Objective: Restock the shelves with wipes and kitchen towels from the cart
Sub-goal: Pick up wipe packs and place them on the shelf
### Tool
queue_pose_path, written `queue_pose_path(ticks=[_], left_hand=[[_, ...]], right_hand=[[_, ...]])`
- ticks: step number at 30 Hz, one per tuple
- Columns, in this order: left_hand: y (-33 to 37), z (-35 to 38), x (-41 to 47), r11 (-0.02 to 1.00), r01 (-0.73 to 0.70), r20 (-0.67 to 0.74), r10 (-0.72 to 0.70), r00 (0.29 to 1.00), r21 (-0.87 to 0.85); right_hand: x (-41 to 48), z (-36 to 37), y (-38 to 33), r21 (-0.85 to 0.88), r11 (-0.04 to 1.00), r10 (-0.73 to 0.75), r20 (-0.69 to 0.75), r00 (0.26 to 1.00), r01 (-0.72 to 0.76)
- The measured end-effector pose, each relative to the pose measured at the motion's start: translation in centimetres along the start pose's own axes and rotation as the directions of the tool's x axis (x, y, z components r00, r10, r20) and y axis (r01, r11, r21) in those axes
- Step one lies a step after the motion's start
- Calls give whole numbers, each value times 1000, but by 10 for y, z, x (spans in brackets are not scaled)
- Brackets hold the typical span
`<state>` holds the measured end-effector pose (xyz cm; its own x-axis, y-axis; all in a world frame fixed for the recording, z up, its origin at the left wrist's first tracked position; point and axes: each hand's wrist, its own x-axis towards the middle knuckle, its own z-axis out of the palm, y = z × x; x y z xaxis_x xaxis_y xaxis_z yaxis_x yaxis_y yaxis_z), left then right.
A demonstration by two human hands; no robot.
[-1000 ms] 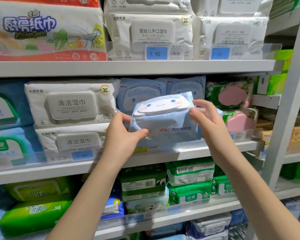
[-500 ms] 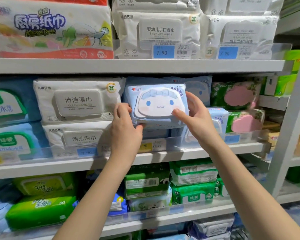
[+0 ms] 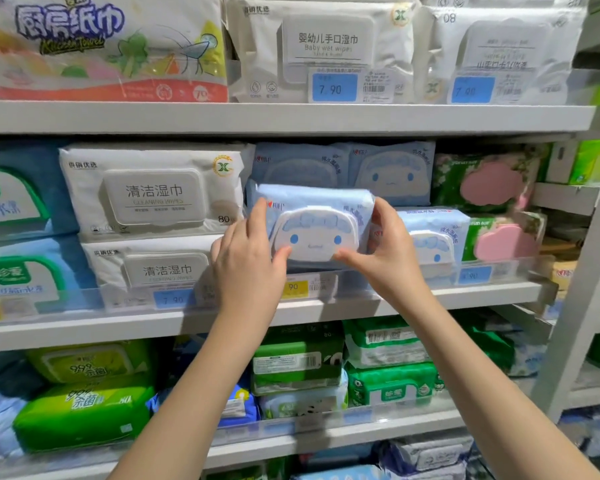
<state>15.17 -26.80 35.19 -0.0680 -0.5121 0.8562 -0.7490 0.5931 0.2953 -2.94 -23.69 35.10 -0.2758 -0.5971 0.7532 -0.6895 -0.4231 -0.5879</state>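
We hold a pale blue wipes pack [image 3: 321,233] with a white cartoon-face lid in both hands. Since half a second ago it has come lower, from level with the upper back-row packs toward the middle shelf [image 3: 430,303], lid facing us. Our left hand [image 3: 246,268] grips its left end, thumb on the lid's lower corner; our right hand [image 3: 388,258] grips the right end likewise. The pack fills the gap between stacked white cleaning wipes [image 3: 153,192] on the left and a matching blue pack [image 3: 430,233] on the right. Its lower edge is hidden behind the clear front rail [image 3: 499,271], so we cannot tell whether it rests on the board. The upper shelf [image 3: 291,117], carrying kitchen towels [image 3: 101,46], lies close overhead. A white post [image 3: 582,289] bounds the right side.
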Motion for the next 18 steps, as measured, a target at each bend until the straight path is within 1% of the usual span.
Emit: queue_pose_path(ticks=[1,3,6,7,9,12,15,18], left_hand=[[-2,3,-1,997,-31,-18,32,999,72],[-8,8,-3,985,-51,-68,63,996,162],[-13,13,-2,978,-47,-103,69,992,205],[-15,14,-1,976,-55,-104,78,991,213],[-17,14,0,970,-80,-99,105,989,228],[-16,13,1,963,-81,-63,100,993,256],[-14,14,0,969,-75,-54,90,994,234],[-16,17,-2,972,-103,-54,117,992,210]], right_hand=[[-1,0,-1,-68,998,9,24,1000,-7],[0,-1,-5,-188,982,7,69,998,6],[3,-2,-9,-433,893,-98,71,993,119],[4,-2,-8,-484,865,-116,60,991,131],[5,-1,-6,-516,848,-113,54,992,125],[7,0,-7,-488,865,-95,75,993,120],[6,0,-5,-498,858,-82,111,990,127],[4,-2,-5,-496,856,-75,157,985,144]])
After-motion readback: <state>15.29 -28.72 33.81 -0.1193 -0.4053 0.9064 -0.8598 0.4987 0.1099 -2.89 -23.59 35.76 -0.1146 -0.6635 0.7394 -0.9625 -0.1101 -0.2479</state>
